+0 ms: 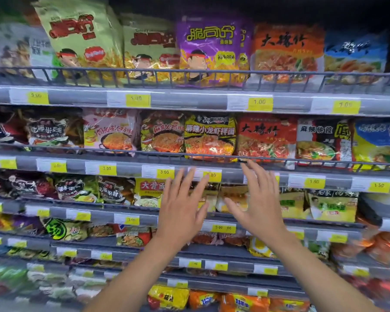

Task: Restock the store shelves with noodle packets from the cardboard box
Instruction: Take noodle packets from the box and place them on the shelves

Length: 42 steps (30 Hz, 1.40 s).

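Store shelves (pixel 77 95) are shown filled with noodle packets (pixel 266 138), a yellow packet (pixel 209 137) stood upright behind the second shelf's front rail (pixel 144 153), just above and between the spread, empty left hand (pixel 180 206) and nearer right hand (pixel 259 203); no cardboard box is seen.

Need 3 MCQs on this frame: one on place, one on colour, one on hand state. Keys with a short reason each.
1. Where is the purple packet with yellow lettering?
A) lowest row B) highest row in view C) in a hand
2. What colour are the price tags?
A) yellow B) red C) blue
3. How are the left hand and right hand?
A) both have a grip on packets B) one has a grip on a box C) both open, empty

Key: 1 B, no row shows above it. 2 A, each tag carries a yellow patch. 3 C, the fingers are spread and nothing is held.
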Motion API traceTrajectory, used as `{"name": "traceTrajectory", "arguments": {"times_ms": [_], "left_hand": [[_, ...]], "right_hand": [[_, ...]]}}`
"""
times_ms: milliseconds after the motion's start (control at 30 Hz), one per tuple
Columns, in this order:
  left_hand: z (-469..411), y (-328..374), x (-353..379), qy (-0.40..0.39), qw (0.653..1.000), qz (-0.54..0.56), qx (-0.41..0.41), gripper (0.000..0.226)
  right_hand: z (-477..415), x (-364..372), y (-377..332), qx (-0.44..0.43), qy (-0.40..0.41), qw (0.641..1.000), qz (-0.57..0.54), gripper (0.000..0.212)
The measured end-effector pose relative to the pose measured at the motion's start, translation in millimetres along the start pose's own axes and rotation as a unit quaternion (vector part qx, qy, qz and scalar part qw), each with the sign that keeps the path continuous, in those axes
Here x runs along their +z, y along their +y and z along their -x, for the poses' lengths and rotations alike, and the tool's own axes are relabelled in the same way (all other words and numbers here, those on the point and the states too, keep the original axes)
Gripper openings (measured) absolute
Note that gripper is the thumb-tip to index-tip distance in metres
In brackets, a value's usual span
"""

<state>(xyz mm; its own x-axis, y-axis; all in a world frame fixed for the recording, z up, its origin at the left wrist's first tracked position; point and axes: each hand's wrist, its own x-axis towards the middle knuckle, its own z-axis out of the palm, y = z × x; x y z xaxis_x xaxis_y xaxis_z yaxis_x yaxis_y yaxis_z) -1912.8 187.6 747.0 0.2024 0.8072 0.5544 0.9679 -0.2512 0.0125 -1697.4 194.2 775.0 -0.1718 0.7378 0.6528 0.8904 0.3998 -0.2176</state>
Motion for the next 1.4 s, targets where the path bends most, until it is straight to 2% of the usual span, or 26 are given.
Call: {"name": "traceTrajectory", "arguments": {"times_ms": [133, 367, 733, 867, 1067, 1167, 1300, 1367, 1400], "left_hand": [[36, -36, 15, -0.017, 1.0, 0.02, 0.009, 0.067], [113, -72, 72, -0.099, 0.994, 0.05, -0.003, 0.065], [249, -65, 231, -0.254, 0.964, 0.074, -0.03, 0.064], [303, -56, 298, -0.311, 0.943, 0.092, -0.076, 0.062], [402, -32, 412, -0.427, 0.882, 0.12, -0.158, 0.064], [445, -19, 467, -0.495, 0.83, 0.15, -0.21, 0.062], [499, -8, 544, -0.555, 0.742, 0.211, -0.31, 0.062], [517, -8, 579, -0.559, 0.709, 0.226, -0.365, 0.059], [520, -8, 591, -0.565, 0.689, 0.236, -0.389, 0.052]], "right_hand": [[28, 32, -33, 0.004, -0.023, 1.0, -0.013, 0.082], [104, 103, -52, 0.029, -0.093, 0.994, -0.041, 0.076], [254, 228, -1, 0.095, -0.243, 0.964, -0.051, 0.073], [321, 280, 24, 0.128, -0.313, 0.94, -0.055, 0.071], [435, 364, 54, 0.207, -0.463, 0.861, -0.046, 0.081], [493, 415, 65, 0.272, -0.521, 0.808, -0.051, 0.076], [575, 494, 83, 0.406, -0.597, 0.684, -0.1, 0.088], [608, 530, 91, 0.464, -0.612, 0.632, -0.103, 0.079], [621, 547, 94, 0.48, -0.616, 0.616, -0.102, 0.071]]}}
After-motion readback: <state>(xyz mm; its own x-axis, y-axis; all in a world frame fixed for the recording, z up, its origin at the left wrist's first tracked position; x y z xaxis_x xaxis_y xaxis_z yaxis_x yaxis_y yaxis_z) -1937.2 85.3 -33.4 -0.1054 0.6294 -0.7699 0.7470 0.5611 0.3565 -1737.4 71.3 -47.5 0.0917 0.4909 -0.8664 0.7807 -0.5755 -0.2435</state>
